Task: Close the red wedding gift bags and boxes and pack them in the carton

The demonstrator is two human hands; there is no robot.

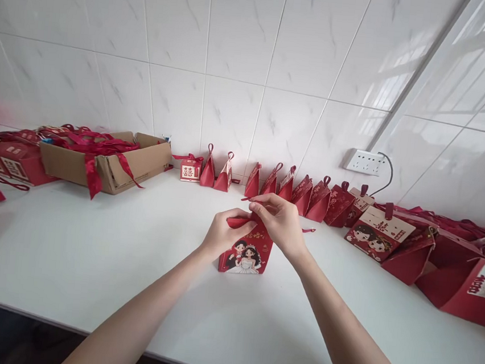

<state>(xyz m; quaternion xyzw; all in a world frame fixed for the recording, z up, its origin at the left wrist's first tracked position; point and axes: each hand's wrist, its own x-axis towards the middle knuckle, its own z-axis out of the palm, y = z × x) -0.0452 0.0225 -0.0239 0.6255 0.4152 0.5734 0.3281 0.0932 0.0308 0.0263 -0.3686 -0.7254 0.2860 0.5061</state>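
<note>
A red gift box (244,258) stands upright on the white table, its front printed with a cartoon bride and groom. My left hand (224,232) is closed on the upper left of the box, thumb across its top edge. Above it, my right hand (280,223) pinches a thin red ribbon (246,199) at the box's peak. Another ribbon end (309,230) sticks out to the right, behind that hand. My fingers partly cover the top of the box.
At the back left sits an open cardboard box (150,159) heaped with red ribbons. More red gift boxes stand along the tiled wall, including a pointed one (319,199), and crowd the right side (451,288). A power strip (362,161) hangs on the wall.
</note>
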